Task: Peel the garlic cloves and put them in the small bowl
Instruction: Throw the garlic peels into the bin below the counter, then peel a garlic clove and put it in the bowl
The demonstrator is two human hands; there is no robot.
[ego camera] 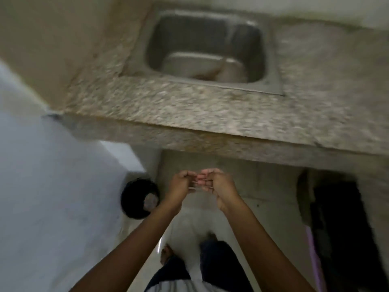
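The frame is blurred by motion. My left hand and my right hand meet in front of me, below the counter's front edge and above the floor. The fingers of both are curled, with the fingertips nearly touching. Thin pale slivers, possibly garlic skin, show between the fingertips. Blur hides exactly what they are. No garlic clove and no small bowl can be made out in view.
A speckled stone counter runs across ahead, with a steel sink set into it. On the floor to the left stands a round black bin. A pale wall is at the left, a dark opening under the counter at the right.
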